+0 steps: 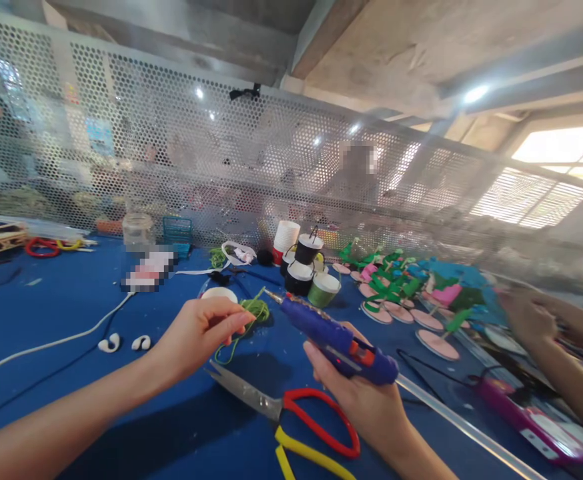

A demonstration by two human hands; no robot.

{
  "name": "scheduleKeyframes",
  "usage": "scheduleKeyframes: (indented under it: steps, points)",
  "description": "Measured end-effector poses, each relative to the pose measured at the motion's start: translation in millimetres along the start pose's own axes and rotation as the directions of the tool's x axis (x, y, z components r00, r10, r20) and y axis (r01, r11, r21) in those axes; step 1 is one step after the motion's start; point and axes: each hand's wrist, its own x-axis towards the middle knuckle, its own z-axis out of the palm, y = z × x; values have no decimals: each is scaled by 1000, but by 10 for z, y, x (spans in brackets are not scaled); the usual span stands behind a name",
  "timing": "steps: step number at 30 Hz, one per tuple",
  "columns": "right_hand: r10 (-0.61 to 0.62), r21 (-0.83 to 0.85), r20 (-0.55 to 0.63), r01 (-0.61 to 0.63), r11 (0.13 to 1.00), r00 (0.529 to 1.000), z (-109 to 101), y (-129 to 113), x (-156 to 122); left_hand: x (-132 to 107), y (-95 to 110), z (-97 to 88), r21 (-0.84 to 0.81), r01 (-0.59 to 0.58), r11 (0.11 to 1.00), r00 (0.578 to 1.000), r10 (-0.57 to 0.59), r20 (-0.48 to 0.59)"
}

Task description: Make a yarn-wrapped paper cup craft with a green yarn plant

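Note:
My left hand (196, 330) is closed in a pinch on a strand of green yarn (257, 309), whose loose coil lies just behind the fingertips. One end of the strand rises towards the nozzle of a blue glue gun (321, 327). My right hand (364, 403) is wrapped round that gun, and a long clear glue stick (461, 420) sticks out of its back. Partly hidden behind my left hand is a white cup (219, 293); whether the hand touches it I cannot tell. Scissors (266, 403) with red and yellow handles lie open below the hands.
Small paper cups wrapped in black (299, 277) and green (324, 290) stand ahead. Right of them are several pink discs (436, 343) with green pieces. Another person's hand (526, 317) is at the right, above a purple power strip (516, 413). Earphones (110, 343) and a cable lie left.

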Motion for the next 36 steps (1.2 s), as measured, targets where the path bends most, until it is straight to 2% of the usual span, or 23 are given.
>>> scheduleKeyframes:
  steps: [6, 11, 20, 27, 36]
  points:
    - [-21, -45, 16, 22, 999, 1000, -4, 13, 2, 1, -54, 2, 72, -58, 996, 998, 58, 11]
    - [-20, -34, 62, 22, 999, 998, -21, -28, 20, 0, -56, 11, 43, -56, 997, 998, 56, -6]
    - [-31, -17, 50, 32, 999, 998, -65, -135, 89, 0, -47, 6, 76, -60, 995, 998, 59, 15]
    - [-14, -36, 65, 16, 999, 998, -37, -73, 44, -12, -32, 7, 25, -49, 998, 999, 49, -8]
    - [-21, -47, 66, 24, 999, 998, -55, -78, 50, -13, -44, 18, -12, -26, 1000, 1000, 26, 12]
